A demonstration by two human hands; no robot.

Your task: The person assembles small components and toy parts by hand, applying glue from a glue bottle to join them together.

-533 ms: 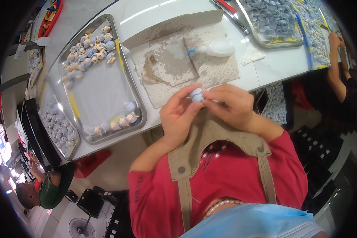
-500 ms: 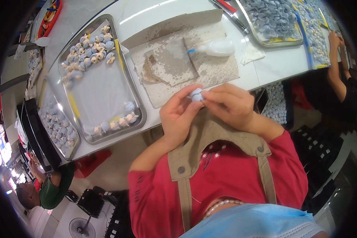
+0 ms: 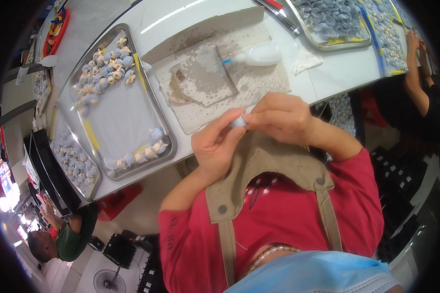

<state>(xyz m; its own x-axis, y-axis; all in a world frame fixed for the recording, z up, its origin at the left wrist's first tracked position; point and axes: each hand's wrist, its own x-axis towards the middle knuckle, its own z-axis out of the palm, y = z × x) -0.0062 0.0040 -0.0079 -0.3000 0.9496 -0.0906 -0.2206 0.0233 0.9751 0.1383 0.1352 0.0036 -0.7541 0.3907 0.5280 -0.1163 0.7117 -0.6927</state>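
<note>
Blue piece (image 3: 238, 121), two-handed hold.
Left hand (image 3: 212, 146) and right hand (image 3: 286, 118) grips both pinch it; bottle (image 3: 263, 54) lies on stained card (image 3: 256, 83) on the surface (image 3: 332, 75).

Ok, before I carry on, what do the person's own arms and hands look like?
The left hand and right hand are ungloved, with no watch or bracelet visible. The forearms are bare below short, loose red fabric sleeves. The left sleeve carries dark markings near its outer edge; the right sleeve looks plain. No cables show on either arm.
</note>
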